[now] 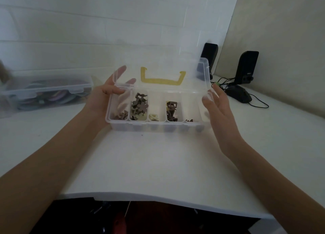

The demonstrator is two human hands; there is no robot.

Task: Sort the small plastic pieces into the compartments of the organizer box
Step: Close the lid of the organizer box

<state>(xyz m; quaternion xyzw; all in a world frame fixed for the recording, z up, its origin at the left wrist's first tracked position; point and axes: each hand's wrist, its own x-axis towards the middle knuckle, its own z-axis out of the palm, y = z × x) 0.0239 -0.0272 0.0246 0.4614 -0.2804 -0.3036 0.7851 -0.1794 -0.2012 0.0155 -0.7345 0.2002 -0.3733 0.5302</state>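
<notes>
Brown pieces [139, 104] in organizer box [154, 126]

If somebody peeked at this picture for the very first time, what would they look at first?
Probably the clear plastic organizer box in the middle of the white table, its see-through lid up, with a yellow handle. Small brown plastic pieces lie in its compartments. The left hand grips the lid's left corner, and the right hand is open at the box's right end.
</notes>
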